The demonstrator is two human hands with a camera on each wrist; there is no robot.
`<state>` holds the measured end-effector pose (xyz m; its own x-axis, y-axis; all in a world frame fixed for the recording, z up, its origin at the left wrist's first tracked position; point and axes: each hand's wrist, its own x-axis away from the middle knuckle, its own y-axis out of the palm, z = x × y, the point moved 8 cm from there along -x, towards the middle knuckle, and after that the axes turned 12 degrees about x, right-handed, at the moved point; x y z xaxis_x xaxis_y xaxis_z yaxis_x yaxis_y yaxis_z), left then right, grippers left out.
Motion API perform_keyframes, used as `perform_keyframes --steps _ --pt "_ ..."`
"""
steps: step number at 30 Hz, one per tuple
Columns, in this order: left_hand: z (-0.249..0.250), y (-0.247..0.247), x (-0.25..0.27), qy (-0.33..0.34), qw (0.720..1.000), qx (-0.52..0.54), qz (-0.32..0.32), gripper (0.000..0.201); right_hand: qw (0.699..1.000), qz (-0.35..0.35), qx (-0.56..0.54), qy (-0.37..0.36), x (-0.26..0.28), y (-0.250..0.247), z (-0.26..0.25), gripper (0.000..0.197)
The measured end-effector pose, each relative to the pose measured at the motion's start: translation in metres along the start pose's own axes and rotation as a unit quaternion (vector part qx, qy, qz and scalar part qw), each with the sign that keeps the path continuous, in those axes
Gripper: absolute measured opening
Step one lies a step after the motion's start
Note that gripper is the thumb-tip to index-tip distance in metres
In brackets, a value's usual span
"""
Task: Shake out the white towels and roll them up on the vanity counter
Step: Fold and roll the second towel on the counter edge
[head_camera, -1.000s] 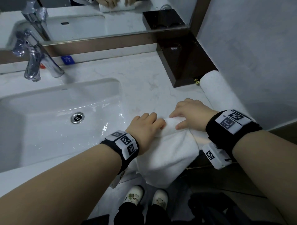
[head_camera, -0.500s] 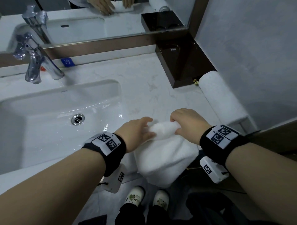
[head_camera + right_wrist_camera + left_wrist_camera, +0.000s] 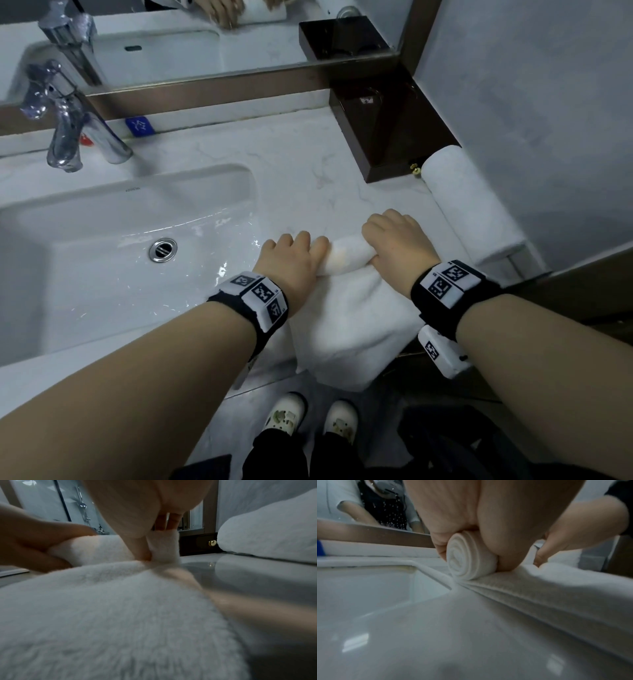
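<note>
The sink (image 3: 102, 240) is the landmark here, a white basin set into the counter (image 3: 291, 164) with a metal drain (image 3: 163, 249) in its bottom and a film of water on its floor. Behind its left end stands the tap (image 3: 68, 120). Just right of the sink's rim the left hand (image 3: 291, 260) curls its fingers (image 3: 440, 543) over the near end of the towel (image 3: 356, 308), whose rolled part shows a tight spiral from the left wrist view. Further right of the sink the right hand (image 3: 399, 245) grips the roll's other end, fingers bent over it and thumb tucked below. The unrolled part lies flat and hangs over the counter's front edge. Farthest right of the sink, against the wall, lies a finished rolled towel (image 3: 472, 205), touching a dark wooden box (image 3: 387, 120) in the corner.
</note>
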<state>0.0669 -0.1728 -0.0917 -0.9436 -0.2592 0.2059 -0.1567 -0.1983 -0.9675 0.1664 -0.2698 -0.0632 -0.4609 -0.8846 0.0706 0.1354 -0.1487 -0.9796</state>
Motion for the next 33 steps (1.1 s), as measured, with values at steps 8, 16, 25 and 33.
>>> perform_keyframes --steps 8,16,25,33 --pt "0.007 -0.003 -0.004 0.027 0.998 -0.054 -0.009 0.073 0.999 -0.002 -0.038 0.031 0.001 0.003 -0.001 0.031" --pt "0.012 0.014 0.016 0.014 0.991 -0.057 -0.117 0.095 0.991 -0.024 -0.111 0.07 0.014 -0.002 -0.002 0.015" --pt "0.019 0.025 0.036 0.042 0.99 -0.048 -0.127 0.098 0.976 -0.163 -0.134 0.049 -0.005 -0.012 0.01 0.025" --pt "0.025 0.018 0.047 0.053 0.984 0.06 -0.156 0.098 0.968 -0.249 0.006 -0.027 -0.011 -0.008 -0.012 0.028"
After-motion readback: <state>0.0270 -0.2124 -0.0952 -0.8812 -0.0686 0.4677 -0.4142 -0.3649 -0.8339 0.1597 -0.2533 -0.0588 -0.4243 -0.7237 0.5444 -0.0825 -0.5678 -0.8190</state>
